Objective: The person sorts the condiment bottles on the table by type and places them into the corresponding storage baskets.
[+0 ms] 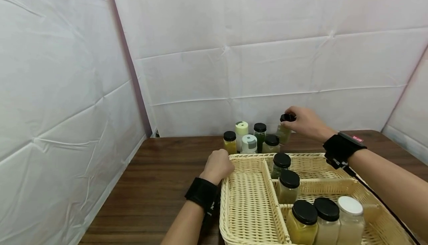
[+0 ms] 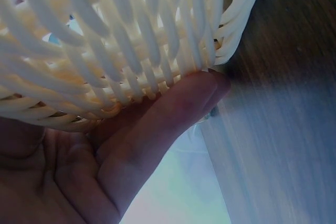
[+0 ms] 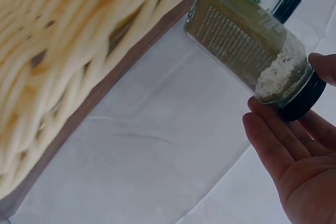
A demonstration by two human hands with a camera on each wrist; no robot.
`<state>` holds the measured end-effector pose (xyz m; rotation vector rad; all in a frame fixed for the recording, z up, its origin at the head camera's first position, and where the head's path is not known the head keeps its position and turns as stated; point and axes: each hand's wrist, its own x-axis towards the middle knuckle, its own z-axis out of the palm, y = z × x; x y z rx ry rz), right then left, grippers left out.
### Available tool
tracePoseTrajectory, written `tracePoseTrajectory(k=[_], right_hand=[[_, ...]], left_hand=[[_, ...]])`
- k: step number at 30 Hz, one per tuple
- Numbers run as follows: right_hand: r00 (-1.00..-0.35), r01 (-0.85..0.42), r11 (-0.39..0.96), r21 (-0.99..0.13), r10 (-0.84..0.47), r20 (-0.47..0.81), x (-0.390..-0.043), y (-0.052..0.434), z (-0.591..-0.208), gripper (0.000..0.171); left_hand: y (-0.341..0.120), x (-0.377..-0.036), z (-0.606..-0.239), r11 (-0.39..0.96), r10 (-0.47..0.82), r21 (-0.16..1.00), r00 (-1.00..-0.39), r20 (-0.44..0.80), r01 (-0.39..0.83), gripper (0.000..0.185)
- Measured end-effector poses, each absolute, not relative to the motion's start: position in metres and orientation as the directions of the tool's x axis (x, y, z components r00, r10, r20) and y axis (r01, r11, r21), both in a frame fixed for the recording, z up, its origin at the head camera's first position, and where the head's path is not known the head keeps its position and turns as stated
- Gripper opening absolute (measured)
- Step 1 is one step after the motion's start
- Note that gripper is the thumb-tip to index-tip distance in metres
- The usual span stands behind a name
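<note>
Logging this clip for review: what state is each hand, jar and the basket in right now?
Right hand: grips black lid of tilted jar.
Left hand: holds basket rim at its far left corner.
Five basket jars: upright, capped.
Five table jars: upright, capped, beyond basket.

In front of me is a dark wooden surface (image 1: 160,170). A cream wicker basket (image 1: 245,196) sits directly on it, and just behind the basket stands a cluster of small spice jars (image 1: 249,139), close to the white backdrop.
</note>
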<state>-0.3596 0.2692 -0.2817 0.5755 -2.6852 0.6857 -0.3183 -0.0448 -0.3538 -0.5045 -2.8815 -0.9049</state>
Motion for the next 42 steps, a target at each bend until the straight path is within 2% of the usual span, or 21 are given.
tracePoseTrajectory(k=[6, 25, 31, 42], right_hand=[[-0.859, -0.454, 0.813, -0.365, -0.291, 0.421, -0.345, 0.275, -0.279, 0.043], [-0.834, -0.461, 0.793, -0.399, -0.234, 0.5, -0.284, 0.287, -0.271, 0.051], [-0.819, -0.474, 0.781, -0.406, -0.221, 0.53, -0.269, 0.294, -0.27, 0.047], [-0.863, -0.38, 0.795, -0.472, -0.121, 0.49, -0.237, 0.296, -0.268, 0.049]], left_hand=[[-0.046, -0.318, -0.354, 0.769, 0.289, 0.549, -0.944, 0.16, 0.328, 0.052], [-0.046, -0.323, -0.354, 0.791, 0.268, 0.528, -0.951, 0.154, 0.308, 0.049], [-0.049, -0.322, -0.354, 0.785, 0.271, 0.535, -0.95, 0.157, 0.313, 0.049], [-0.051, -0.321, -0.355, 0.78, 0.273, 0.538, -0.948, 0.166, 0.319, 0.05]])
